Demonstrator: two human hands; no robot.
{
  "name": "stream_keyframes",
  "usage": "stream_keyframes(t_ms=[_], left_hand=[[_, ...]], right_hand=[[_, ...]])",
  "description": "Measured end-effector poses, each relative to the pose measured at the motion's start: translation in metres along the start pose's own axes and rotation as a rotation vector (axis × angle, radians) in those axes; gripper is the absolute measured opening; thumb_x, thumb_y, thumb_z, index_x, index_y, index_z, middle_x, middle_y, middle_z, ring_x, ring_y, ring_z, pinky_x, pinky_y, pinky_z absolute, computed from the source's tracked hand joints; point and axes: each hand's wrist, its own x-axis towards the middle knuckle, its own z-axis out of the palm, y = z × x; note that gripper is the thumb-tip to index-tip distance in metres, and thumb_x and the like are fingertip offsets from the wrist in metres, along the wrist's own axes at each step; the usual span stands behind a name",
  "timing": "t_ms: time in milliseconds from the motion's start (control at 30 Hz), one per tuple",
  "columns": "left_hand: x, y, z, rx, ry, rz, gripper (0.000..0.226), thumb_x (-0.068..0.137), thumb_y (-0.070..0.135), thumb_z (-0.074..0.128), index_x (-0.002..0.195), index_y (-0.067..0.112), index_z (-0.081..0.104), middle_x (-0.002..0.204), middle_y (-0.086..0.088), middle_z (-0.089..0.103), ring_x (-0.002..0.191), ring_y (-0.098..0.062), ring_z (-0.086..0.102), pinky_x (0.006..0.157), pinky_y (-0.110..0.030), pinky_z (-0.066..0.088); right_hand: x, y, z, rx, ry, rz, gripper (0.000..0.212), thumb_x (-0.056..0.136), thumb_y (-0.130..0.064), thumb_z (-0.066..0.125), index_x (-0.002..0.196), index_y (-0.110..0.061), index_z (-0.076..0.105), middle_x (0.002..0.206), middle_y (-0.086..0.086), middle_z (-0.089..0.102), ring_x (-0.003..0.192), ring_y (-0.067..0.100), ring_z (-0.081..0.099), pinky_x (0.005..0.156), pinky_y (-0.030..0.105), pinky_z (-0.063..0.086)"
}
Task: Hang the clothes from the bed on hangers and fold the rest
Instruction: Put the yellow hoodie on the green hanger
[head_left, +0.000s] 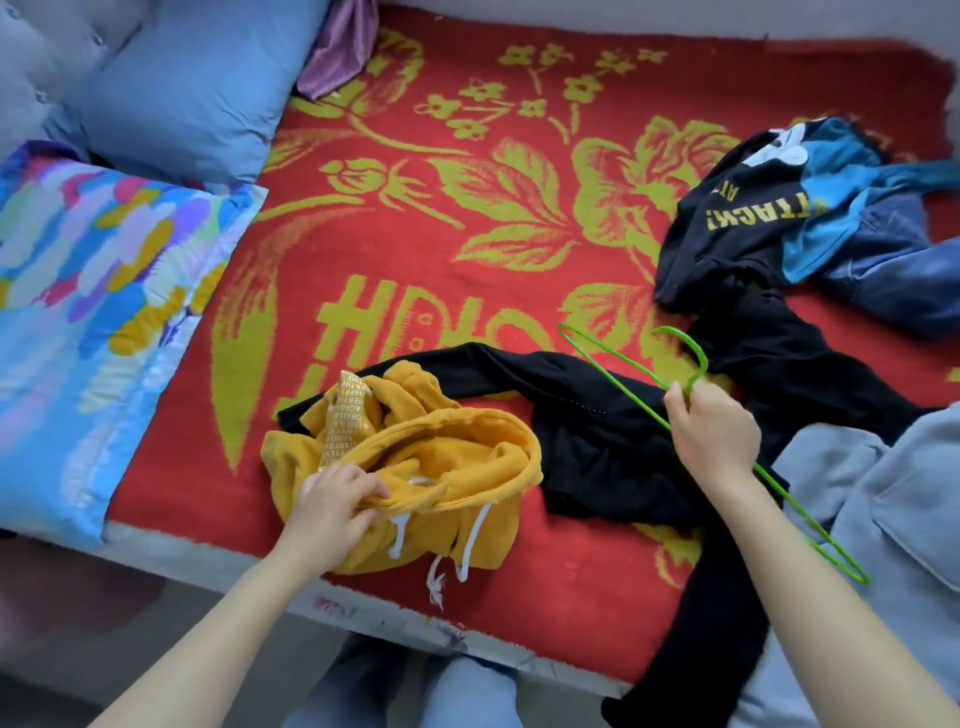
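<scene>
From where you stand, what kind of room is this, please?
Most likely a bedroom: a red floral blanket spread flat, a blue pillow at one end, a colourful quilt beside it, and loose clothes such as a yellow hoodie lying on top.

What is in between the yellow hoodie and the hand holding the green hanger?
A black garment, spread on the red blanket, lies between the yellow hoodie and the right hand gripping the green hanger. The head view shows it.

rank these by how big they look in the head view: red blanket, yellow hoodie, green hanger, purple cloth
1. red blanket
2. yellow hoodie
3. green hanger and purple cloth: unsure, the hanger is long but thin, the cloth partly out of frame
</scene>
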Motion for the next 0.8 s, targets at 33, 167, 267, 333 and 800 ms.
stream_keyframes(t_ms=[33,167,267,333,800], left_hand=[[-0.005,0.002,-0.005,0.019,0.036,0.035,0.015,0.081,0.009,0.07,0.091,0.019,0.069,0.09,0.007,0.057,0.094,-0.015,0.049,0.091,-0.032,0.024],[-0.019,0.008,-0.028,0.023,0.133,0.121,0.017,0.079,0.004,0.07,0.09,0.017,0.071,0.089,0.004,0.057,0.093,-0.016,0.049,0.087,-0.032,0.025],[-0.028,0.01,-0.043,-0.015,0.141,0.192,0.019,0.082,0.002,0.066,0.092,0.018,0.07,0.09,0.005,0.054,0.094,-0.013,0.047,0.087,-0.031,0.023],[-0.032,0.015,-0.052,-0.045,0.139,0.258,0.022,0.082,0.0,0.065,0.092,0.018,0.069,0.091,0.002,0.055,0.093,-0.011,0.044,0.087,-0.032,0.026],[-0.037,0.035,-0.23,-0.128,0.467,0.669,0.02,0.076,-0.01,0.065,0.087,0.004,0.073,0.089,-0.009,0.06,0.091,-0.022,0.052,0.081,-0.014,0.037]], right_hand=[[0.003,-0.017,-0.021,0.054,0.145,-0.146,0.042,0.091,-0.025,0.046,0.054,-0.006,0.038,0.055,0.02,0.053,0.051,0.037,0.054,0.05,0.028,0.028],[-0.013,-0.085,-0.066,0.0,0.229,-0.717,0.045,0.079,-0.03,0.05,0.04,-0.009,0.044,0.039,0.003,0.042,0.036,0.021,0.046,0.036,0.016,0.028],[-0.042,-0.122,-0.058,-0.102,0.056,-1.012,0.032,0.072,-0.03,0.068,0.045,-0.017,0.057,0.046,-0.005,0.051,0.044,0.016,0.054,0.037,0.015,0.036],[-0.061,-0.142,-0.046,-0.095,-0.045,-1.065,0.032,0.071,-0.03,0.072,0.045,-0.018,0.057,0.046,-0.007,0.052,0.045,0.014,0.054,0.035,0.016,0.038],[-0.028,-0.24,-0.144,-0.045,-0.108,-0.66,0.043,0.091,-0.031,0.055,0.054,-0.009,0.062,0.051,0.006,0.056,0.054,0.023,0.051,0.054,0.027,0.035]])
